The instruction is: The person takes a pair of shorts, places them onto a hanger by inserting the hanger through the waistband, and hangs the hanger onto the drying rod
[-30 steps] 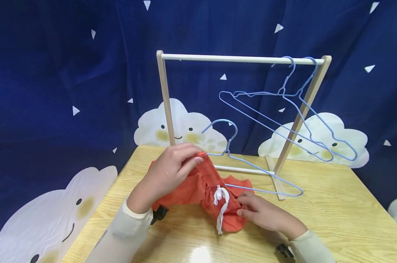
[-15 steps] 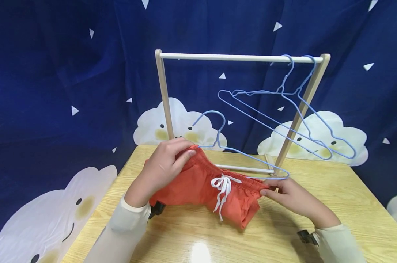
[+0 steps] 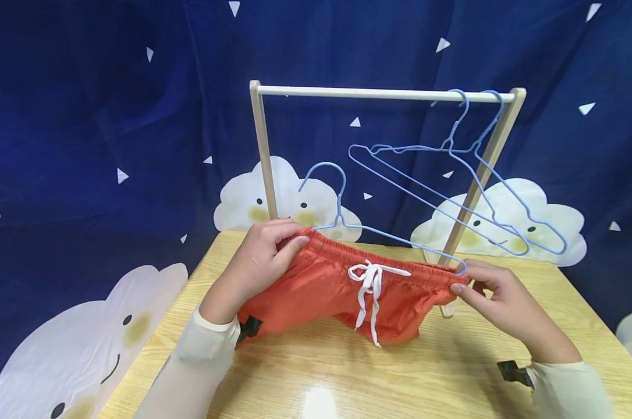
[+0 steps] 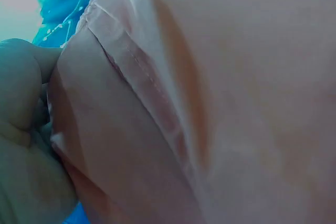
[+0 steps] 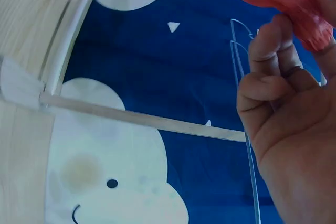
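A pair of orange-red shorts (image 3: 305, 288) with a white drawstring bow (image 3: 370, 282) is stretched between both hands above the table. My left hand (image 3: 258, 262) pinches the left end of the elastic waistband, thumb in front. At the other end, my right hand (image 3: 504, 302) pinches the waistband corner between thumb and fingers. A blue wire hanger (image 3: 340, 205) sits at the waistband, its hook standing above; its lower part is hidden behind the cloth. Its right tip shows beside my right fingers. Cloth (image 4: 142, 103) fills most of the left wrist view.
Behind the hands stands a rack with a white rail (image 3: 358, 92) and wooden posts (image 3: 263, 151). Two blue wire hangers (image 3: 449, 145) hang at its right end. The wooden table (image 3: 274, 378) lies below, before a dark blue curtain (image 3: 112, 87).
My right hand has moved right and up, pulling the bunched waistband out straight. The hanger has shifted up and left, and its right end now meets the waistband. My left hand has barely moved.
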